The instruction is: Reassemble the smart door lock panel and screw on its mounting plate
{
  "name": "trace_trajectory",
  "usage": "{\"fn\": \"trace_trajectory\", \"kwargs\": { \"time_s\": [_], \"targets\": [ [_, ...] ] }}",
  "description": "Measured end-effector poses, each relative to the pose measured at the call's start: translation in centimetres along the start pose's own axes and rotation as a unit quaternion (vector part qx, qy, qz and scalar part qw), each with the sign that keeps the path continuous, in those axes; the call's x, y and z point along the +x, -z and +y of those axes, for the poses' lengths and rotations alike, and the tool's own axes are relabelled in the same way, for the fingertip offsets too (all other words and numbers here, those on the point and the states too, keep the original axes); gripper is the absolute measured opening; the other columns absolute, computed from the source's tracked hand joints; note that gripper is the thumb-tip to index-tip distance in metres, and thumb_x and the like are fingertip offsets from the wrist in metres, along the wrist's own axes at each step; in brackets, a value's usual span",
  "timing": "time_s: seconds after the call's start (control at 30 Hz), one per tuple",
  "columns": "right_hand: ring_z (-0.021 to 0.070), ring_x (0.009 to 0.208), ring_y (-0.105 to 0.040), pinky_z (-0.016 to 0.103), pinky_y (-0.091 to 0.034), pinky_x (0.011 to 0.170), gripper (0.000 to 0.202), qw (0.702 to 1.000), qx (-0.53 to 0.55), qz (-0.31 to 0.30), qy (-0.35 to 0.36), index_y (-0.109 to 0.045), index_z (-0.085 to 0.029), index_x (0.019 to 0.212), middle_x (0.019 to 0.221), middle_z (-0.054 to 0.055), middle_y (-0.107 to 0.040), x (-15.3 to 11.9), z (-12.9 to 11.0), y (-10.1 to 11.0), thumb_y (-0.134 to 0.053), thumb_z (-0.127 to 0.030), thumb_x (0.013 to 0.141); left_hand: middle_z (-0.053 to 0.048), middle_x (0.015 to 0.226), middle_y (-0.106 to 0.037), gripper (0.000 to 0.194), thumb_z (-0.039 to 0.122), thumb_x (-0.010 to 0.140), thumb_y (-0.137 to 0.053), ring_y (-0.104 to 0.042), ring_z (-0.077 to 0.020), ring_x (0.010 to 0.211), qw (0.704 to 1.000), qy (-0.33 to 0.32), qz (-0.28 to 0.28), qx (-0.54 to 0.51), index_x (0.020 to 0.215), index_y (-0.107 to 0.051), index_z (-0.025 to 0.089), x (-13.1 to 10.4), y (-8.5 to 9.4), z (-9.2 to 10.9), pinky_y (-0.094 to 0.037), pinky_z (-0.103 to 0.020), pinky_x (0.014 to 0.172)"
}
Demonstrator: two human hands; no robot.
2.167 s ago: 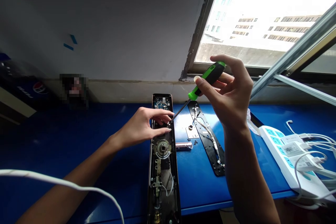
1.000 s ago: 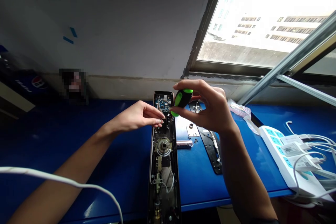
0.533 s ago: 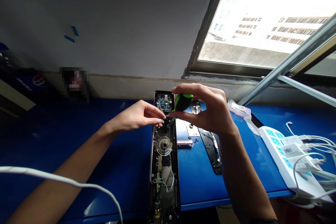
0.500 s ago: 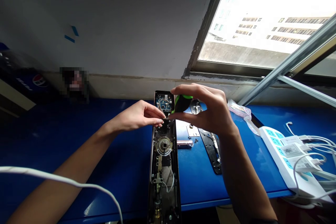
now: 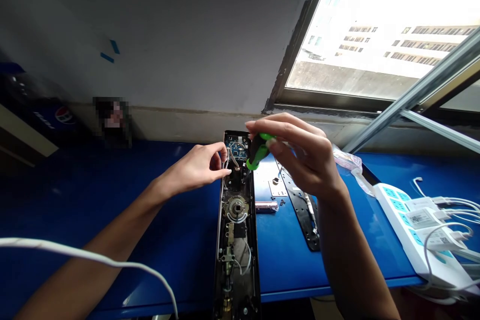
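Observation:
My right hand (image 5: 303, 152) is closed on a green and black screwdriver (image 5: 259, 152), tilted with its tip pointing down into a long black housing (image 5: 256, 240) that looks like an open electronic door lock. The shaft is thin and ends near the dark block below the blue circuit board (image 5: 237, 152). My left hand (image 5: 204, 164) is at the housing's left rim, thumb and forefinger apart beside a thin light-coloured cable, with nothing visible between them. Lower in the housing sit a round metal ring with a square hole (image 5: 237, 208) and brass-coloured parts (image 5: 227, 304).
Right of the housing lie a black cover plate (image 5: 305, 220), a small metal plate (image 5: 277, 187), a wrapped cylinder (image 5: 267, 206) and several tiny screws. A white power strip (image 5: 403, 225) with plugged chargers stands at the right. A white cable (image 5: 112, 263) hangs across the lower left.
My left fingers have parted and drawn slightly left, away from the screwdriver tip. My right hand has tipped the screwdriver more upright, its thumb now on the handle. The view shifted slightly.

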State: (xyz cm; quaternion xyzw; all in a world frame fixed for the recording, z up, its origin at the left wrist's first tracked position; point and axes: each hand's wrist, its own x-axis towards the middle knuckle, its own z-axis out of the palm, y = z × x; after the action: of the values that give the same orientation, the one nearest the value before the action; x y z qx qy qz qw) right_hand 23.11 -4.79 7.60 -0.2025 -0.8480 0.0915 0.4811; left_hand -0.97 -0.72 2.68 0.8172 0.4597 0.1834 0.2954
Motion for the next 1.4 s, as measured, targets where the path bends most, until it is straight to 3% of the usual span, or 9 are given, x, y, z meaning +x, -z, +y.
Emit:
{"fn": "trace_trajectory", "kwargs": {
  "time_s": [0.1,0.23,0.43,0.6,0.8,1.0,1.17,1.33,1.4],
  "targets": [
    [0.0206,0.114,-0.073,0.041,-0.064,0.094,0.038,0.998,0.054,-0.012,-0.019,-0.069,-0.026,0.137,0.126,0.006,-0.076,-0.07,-0.09,0.13,-0.058,-0.015,0.102,0.003,0.076,-0.07,0.026,0.043,0.088,-0.069,-0.064,-0.0176,0.064,0.999,0.009,-0.03,0.012,0.098,-0.055,0.024,0.03,-0.19,-0.21,-0.043,-0.027,0.059],
    [0.017,0.089,-0.073,0.033,-0.065,0.074,0.035,0.999,-0.001,0.041,0.022,-0.079,-0.028,0.118,0.103,0.003,-0.077,-0.03,0.23,0.19,-0.086,-0.03,0.085,0.005,0.07,-0.066,0.023,0.039,0.088,-0.067,-0.06,-0.0171,0.061,0.998,-0.006,-0.06,0.018,0.101,-0.053,0.026,-0.01,-0.33,-0.38,-0.041,-0.026,0.058],
    [0.0218,0.117,-0.073,0.045,-0.063,0.099,0.04,0.996,0.079,-0.01,-0.038,-0.067,-0.027,0.14,0.129,0.007,-0.076,-0.18,0.16,0.33,-0.056,-0.015,0.104,0.005,0.07,-0.064,0.019,0.038,0.089,-0.067,-0.06,-0.0167,0.063,0.997,-0.022,-0.078,0.019,0.097,-0.055,0.025,-0.17,-0.34,-0.39,-0.04,-0.025,0.058],
    [0.0168,0.089,-0.073,0.033,-0.065,0.074,0.039,0.999,0.028,0.042,0.009,-0.078,-0.03,0.121,0.103,0.002,-0.077,-0.13,0.63,0.33,-0.087,-0.024,0.083,0.005,0.069,-0.063,0.017,0.036,0.087,-0.067,-0.058,-0.0157,0.062,0.997,-0.018,-0.074,0.014,0.092,-0.056,0.024,-0.23,-0.41,-0.03,-0.039,-0.025,0.057],
    [0.0211,0.117,-0.072,0.043,-0.063,0.099,0.04,0.997,0.064,-0.011,-0.037,-0.067,-0.031,0.14,0.133,0.005,-0.074,-0.13,0.17,0.31,-0.056,-0.016,0.103,0.004,0.068,-0.062,0.021,0.038,0.085,-0.069,-0.057,-0.0154,0.062,0.998,-0.017,-0.068,-0.005,0.081,-0.055,0.022,-0.26,-0.62,-0.15,-0.04,-0.025,0.057],
    [0.0173,0.089,-0.074,0.033,-0.066,0.074,0.032,0.999,0.008,0.051,0.014,-0.08,-0.031,0.117,0.102,0.003,-0.077,-0.08,0.41,0.45,-0.085,-0.027,0.086,0.003,0.067,-0.063,0.02,0.038,0.084,-0.068,-0.057,-0.0156,0.06,0.998,-0.014,-0.061,-0.005,0.081,-0.057,0.022,-0.23,-0.76,-0.16,-0.04,-0.026,0.055],
    [0.0219,0.115,-0.075,0.044,-0.064,0.099,0.038,0.998,0.057,-0.012,-0.032,-0.072,-0.03,0.133,0.125,0.005,-0.078,-0.14,-0.15,0.91,-0.06,-0.015,0.101,0.002,0.068,-0.064,0.02,0.038,0.083,-0.069,-0.058,-0.0157,0.061,0.998,-0.017,-0.058,-0.006,0.08,-0.057,0.022,-0.05,-0.91,-0.49,-0.041,-0.025,0.055],
    [0.0172,0.085,-0.075,0.032,-0.066,0.069,0.037,0.999,0.01,0.039,0.017,-0.08,-0.032,0.118,0.099,0.003,-0.078,-0.18,-0.06,0.99,-0.087,-0.022,0.083,0.002,0.068,-0.065,0.018,0.037,0.083,-0.069,-0.06,-0.0159,0.062,0.998,-0.012,-0.059,-0.009,0.081,-0.059,0.022,0.0,-0.99,-0.56,-0.042,-0.025,0.055],
    [0.0174,0.087,-0.074,0.032,-0.066,0.069,0.032,0.999,-0.002,0.038,0.009,-0.079,-0.032,0.121,0.102,0.004,-0.076,-0.18,-0.03,1.0,-0.082,-0.027,0.089,0.002,0.068,-0.065,0.018,0.037,0.082,-0.069,-0.06,-0.0159,0.061,0.998,-0.01,-0.058,-0.009,0.081,-0.059,0.022,0.03,-1.01,-0.56,-0.042,-0.025,0.055]
  ]
}}
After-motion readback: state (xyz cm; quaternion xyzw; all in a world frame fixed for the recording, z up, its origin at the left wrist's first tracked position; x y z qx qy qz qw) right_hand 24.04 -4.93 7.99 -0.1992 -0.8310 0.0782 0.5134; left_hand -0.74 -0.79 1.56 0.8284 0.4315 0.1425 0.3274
